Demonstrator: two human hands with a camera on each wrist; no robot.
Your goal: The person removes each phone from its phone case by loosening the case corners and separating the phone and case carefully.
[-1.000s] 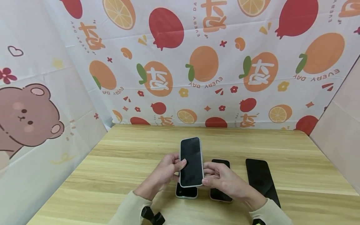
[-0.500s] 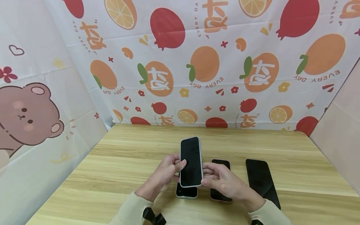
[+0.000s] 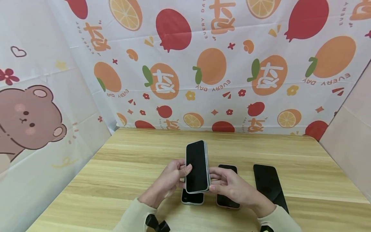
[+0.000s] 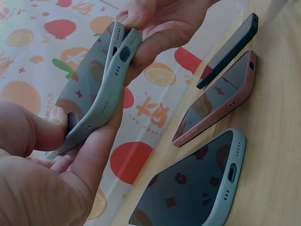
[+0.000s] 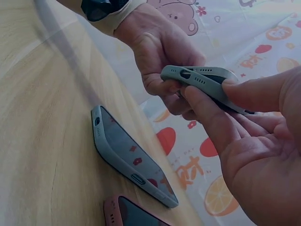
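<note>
Both hands hold a phone (image 3: 196, 167) in a pale green case (image 4: 99, 107) above the table, its dark screen toward the head camera. My left hand (image 3: 173, 176) grips the left side, thumb on the screen and fingers behind. At the lower right corner my right hand (image 3: 229, 184) pinches the edge, its thumb at the phone and its fingers against the case. In the left wrist view, the phone's corner stands out of the case, leaving a wedge-shaped gap at the bottom end. The other end of the phone still sits within the case.
On the wooden table (image 3: 130, 154) lie a phone in a light case (image 3: 192, 198) beneath the held one, a pink-cased phone (image 3: 227, 201) partly behind my right hand, and a larger black phone (image 3: 269, 183) at the right. A fruit-print cloth (image 3: 174, 106) hangs behind the table.
The phone's right edge has lifted out of the case, and a gap now shows along that side. Both hands stay in nearly the same place.
</note>
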